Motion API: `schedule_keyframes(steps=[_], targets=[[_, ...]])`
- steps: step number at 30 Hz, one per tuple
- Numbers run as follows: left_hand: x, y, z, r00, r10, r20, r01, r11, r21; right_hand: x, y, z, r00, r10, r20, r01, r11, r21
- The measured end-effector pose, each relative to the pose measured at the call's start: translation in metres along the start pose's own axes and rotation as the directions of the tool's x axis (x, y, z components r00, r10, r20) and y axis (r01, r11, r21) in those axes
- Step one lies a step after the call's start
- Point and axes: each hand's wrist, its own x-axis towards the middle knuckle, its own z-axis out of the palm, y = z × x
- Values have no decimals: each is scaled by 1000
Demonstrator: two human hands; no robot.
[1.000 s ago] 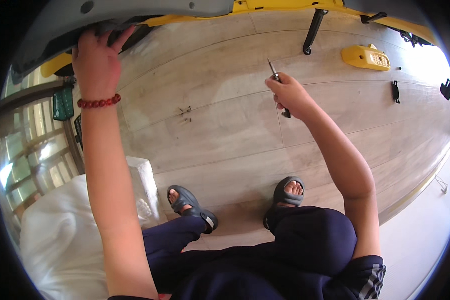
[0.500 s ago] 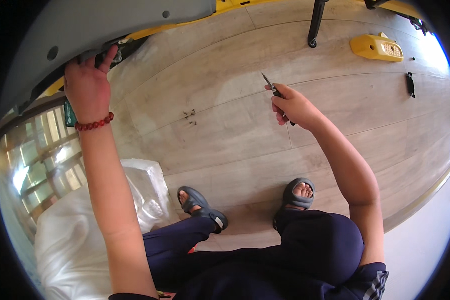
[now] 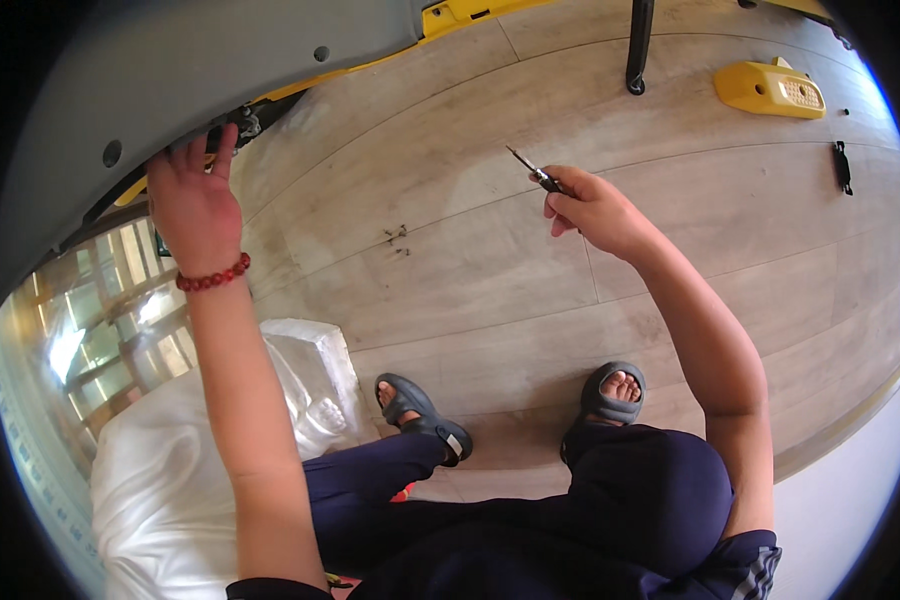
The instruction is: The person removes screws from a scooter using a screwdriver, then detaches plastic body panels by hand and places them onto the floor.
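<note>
Head view showed the left hand (image 3: 196, 215) raised to the lower edge of a large grey panel (image 3: 240, 60). Its visible fingers stood apart; some tips were partly hidden at that edge, and whether they gripped anything could not be told. A red bead bracelet (image 3: 215, 278) circled the wrist.

The right hand (image 3: 600, 212) was closed on a hand tool (image 3: 543, 179), fingers clamped around the dark handle. The tool was above the floor (image 3: 470, 330), well apart from the panel, its slim metal shaft pointing up and left.

Toward the floor's right edge lay a yellow part (image 3: 760, 90) with a patterned patch. Near it were a small dark piece (image 3: 846, 112) and a narrow black bracket (image 3: 843, 168). Several tiny loose pieces (image 3: 398, 236) lay on the floor between the hands. White sheeting (image 3: 160, 480) occupied the floor's near left corner, beside the left forearm.
</note>
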Motion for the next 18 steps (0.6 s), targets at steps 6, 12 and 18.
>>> schedule_keyframes(steps=[6, 12, 18], targets=[[-42, -36, 10, 953, 58, -297, -37, 996, 75, -8, -19, 3, 997, -70, 43, 75, 989, -126], [-31, -58, 42, 959, 214, 186, -276, 855, 439, -17, -31, 10, 1000, -2, -31, -4, 979, -202], [-13, -52, 44, 946, 80, 315, -277, 703, 655, -9, -76, 29, 720, -652, -239, 396, 668, -631]])
